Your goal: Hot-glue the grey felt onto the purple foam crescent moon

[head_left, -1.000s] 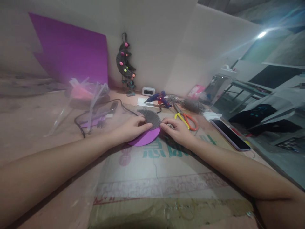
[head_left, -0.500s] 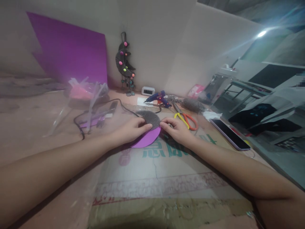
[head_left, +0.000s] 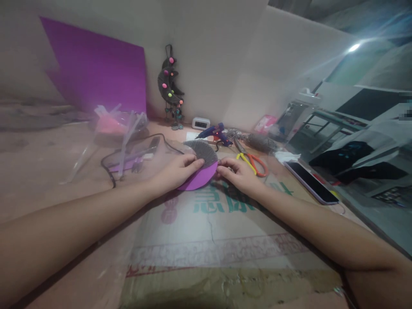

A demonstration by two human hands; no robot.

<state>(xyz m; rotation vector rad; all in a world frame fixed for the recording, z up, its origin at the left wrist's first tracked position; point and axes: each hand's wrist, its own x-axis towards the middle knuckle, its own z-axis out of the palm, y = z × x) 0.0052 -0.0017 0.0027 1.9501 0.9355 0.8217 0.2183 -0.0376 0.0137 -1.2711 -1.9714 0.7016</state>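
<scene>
A purple foam disc (head_left: 201,179), its far half wrapped in grey string (head_left: 203,153), is tilted up off the flattened cardboard (head_left: 212,223). My left hand (head_left: 176,171) grips its left side, thumb pressed on the grey wrapping. My right hand (head_left: 238,171) pinches the disc's right edge with closed fingers. Both forearms reach in from the bottom corners.
Yellow and orange scissors (head_left: 252,162) and a blue glue gun (head_left: 215,132) lie just beyond my right hand. A phone (head_left: 309,181) rests at right. Glue sticks and a black cable (head_left: 128,148) sit at left. A purple sheet (head_left: 96,68) and a moon ornament (head_left: 169,88) stand against the wall.
The disc has been raised and tipped up toward me, so its purple part shows more steeply. Both hands stay on its edges and shifted slightly away from me.
</scene>
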